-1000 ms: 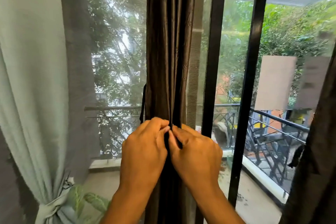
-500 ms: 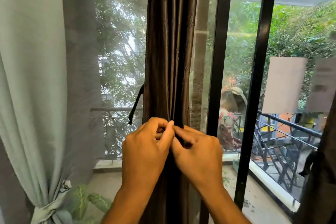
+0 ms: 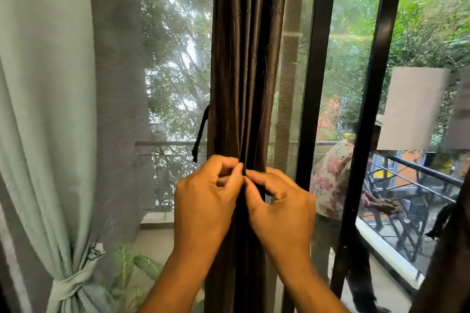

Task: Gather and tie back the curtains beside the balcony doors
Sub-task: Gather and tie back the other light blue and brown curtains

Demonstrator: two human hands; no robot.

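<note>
A dark brown curtain (image 3: 248, 63) hangs gathered into a narrow column at the middle; the left hand (image 3: 206, 201) and right hand (image 3: 281, 207) meet at its front, thumbs and forefingers pinched together on a dark tie, which is mostly hidden; a loose black strap end (image 3: 200, 134) dangles at the curtain's left edge; to the left a pale green curtain (image 3: 48, 109) is knotted low with its own sash (image 3: 73, 284); black door frames (image 3: 314, 84) stand to the right; beyond the glass a person in a floral top (image 3: 333, 175) bends by the balcony railing (image 3: 419, 180).
</note>
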